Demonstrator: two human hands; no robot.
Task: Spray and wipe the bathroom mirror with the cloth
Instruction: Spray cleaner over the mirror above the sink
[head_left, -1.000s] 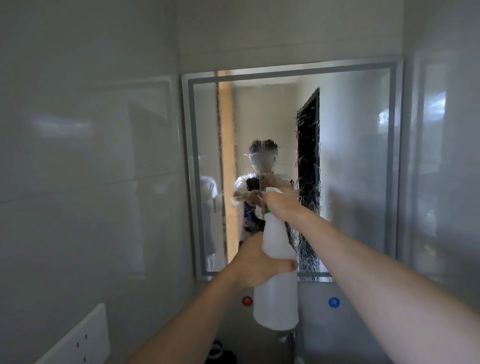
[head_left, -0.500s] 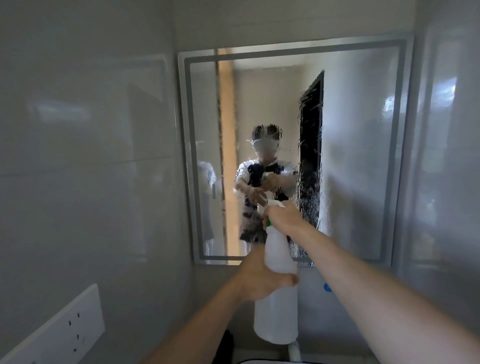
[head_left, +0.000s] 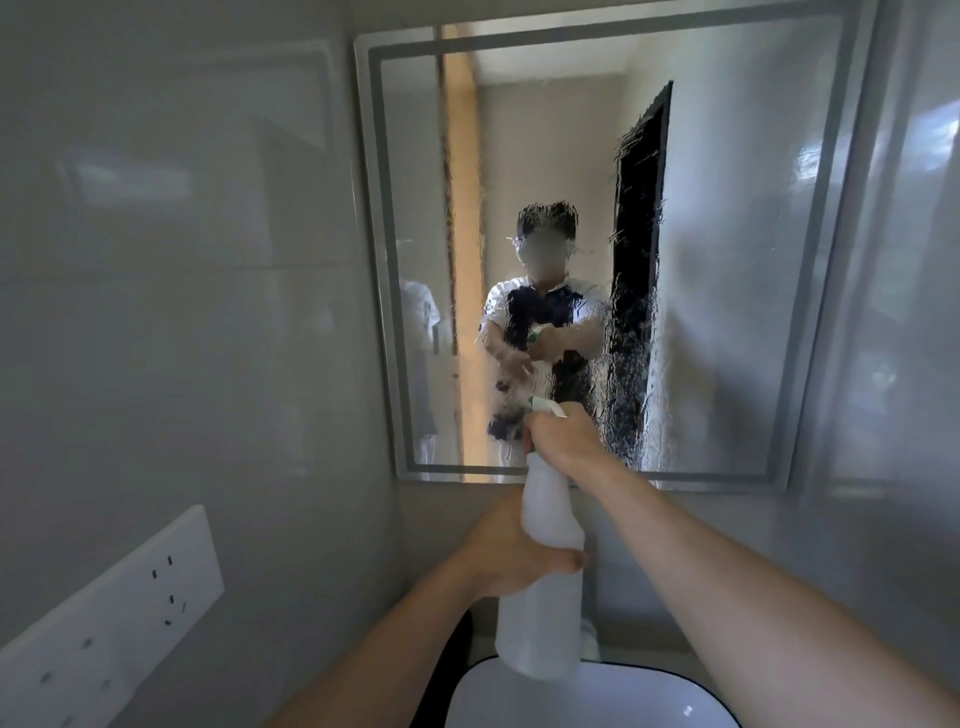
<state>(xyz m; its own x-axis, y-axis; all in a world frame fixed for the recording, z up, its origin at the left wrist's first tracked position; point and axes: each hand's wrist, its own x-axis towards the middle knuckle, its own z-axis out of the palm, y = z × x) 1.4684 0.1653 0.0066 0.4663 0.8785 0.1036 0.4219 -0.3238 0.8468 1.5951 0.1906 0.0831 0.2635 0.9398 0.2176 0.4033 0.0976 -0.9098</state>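
Observation:
A white spray bottle (head_left: 545, 613) with a green-and-white trigger head is held upright in front of the bathroom mirror (head_left: 727, 260). My right hand (head_left: 563, 441) grips its neck and trigger at the top. My left hand (head_left: 506, 556) is wrapped round the bottle's middle from the left. The nozzle points at the lower middle of the mirror. The glass there and to the right is covered in droplets and runs of spray. No cloth is visible as an object; a dark cloth-like shape hangs over the shoulders of the reflected person.
A white basin (head_left: 597, 696) with a dark rim sits below the bottle. A white socket panel (head_left: 109, 629) is on the left tiled wall. Glossy grey tiles (head_left: 182, 260) flank the mirror on both sides.
The view has tilted downward, bringing the basin into sight and lifting the mirror in frame. Both hands keep their grip on the bottle, which has sunk toward the mirror's bottom edge.

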